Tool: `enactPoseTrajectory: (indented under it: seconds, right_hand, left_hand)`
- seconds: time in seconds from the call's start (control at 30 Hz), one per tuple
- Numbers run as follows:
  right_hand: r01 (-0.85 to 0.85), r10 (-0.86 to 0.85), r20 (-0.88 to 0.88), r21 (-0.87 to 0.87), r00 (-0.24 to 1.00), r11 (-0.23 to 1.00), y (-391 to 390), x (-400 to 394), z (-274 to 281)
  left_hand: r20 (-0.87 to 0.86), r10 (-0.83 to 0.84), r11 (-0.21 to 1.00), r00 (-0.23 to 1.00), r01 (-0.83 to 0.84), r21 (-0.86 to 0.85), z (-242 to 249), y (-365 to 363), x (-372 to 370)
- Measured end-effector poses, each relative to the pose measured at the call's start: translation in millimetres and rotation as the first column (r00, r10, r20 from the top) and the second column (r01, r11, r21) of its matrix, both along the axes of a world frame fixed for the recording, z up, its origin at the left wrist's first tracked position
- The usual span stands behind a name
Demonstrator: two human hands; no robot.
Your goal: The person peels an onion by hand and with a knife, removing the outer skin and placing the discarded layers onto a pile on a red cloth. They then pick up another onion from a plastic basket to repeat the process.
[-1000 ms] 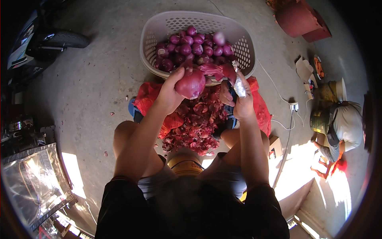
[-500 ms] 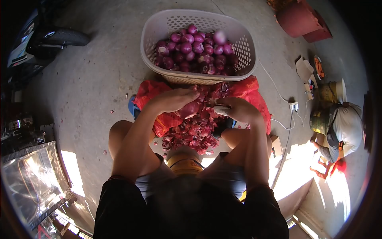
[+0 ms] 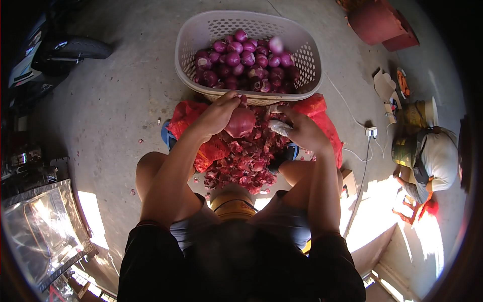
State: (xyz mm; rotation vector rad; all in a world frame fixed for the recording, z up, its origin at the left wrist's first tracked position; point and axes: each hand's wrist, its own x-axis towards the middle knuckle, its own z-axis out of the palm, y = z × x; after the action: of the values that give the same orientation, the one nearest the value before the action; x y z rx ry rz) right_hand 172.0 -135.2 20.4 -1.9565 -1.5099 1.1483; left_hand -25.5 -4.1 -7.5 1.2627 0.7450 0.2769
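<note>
My left hand [image 3: 220, 117] is closed around a large red onion [image 3: 240, 123], dark reddish-purple with its skin on. To its right, my right hand [image 3: 305, 132] is curled, a whitish wrapping [image 3: 279, 128] around its thumb. I cannot tell what its fingers hold, if anything. Both hands are above a heap of loose red onion skins [image 3: 241, 168], which lies between my legs on and beside a red mesh sack [image 3: 322, 121]. Just beyond the hands stands a pale plastic basket [image 3: 187, 75] of shiny purple peeled onions [image 3: 247, 58].
A white cable with a plug adapter [image 3: 371, 132] runs over the concrete floor [image 3: 115, 126] on the right. Farther right, another person [image 3: 437, 158] bends beside buckets [image 3: 420, 113]. A motorbike wheel [image 3: 85, 47] is at the upper left, a red tub [image 3: 375, 22] at the upper right.
My left hand has turned and shifted, leaving more of the onion in view. My right hand has tilted upward, its fingers now pointing toward the basket and the wrapped thumb showing more.
</note>
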Motion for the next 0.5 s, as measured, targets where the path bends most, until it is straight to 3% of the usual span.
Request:
enactPoseTrajectory:
  seconds: [0.07,0.17,0.27,0.37,0.5]
  right_hand:
    - [0.038,-0.035,-0.082,0.043,0.996,0.998,0,0,1]
    - [0.100,-0.073,-0.219,0.115,0.973,0.988,-1,-1,-3]
    - [0.152,-0.087,-0.386,0.141,0.919,0.978,-3,-3,-4]
    - [0.164,-0.087,-0.494,0.116,0.865,0.980,-6,-4,0]
    - [0.080,0.014,-0.600,0.130,0.800,0.988,-6,-6,3]
  left_hand:
    - [-0.016,0.125,0.992,0.992,-0.124,0.030,-2,-3,1]
    - [0.020,0.237,0.953,0.971,-0.229,-0.198,-1,1,4]
    - [0.029,0.120,0.894,0.992,-0.096,-0.437,12,5,-3]
    - [0.080,0.030,0.864,0.996,0.015,-0.503,16,3,-9]
    - [0.039,0.044,0.819,0.998,-0.013,-0.573,19,-3,-13]
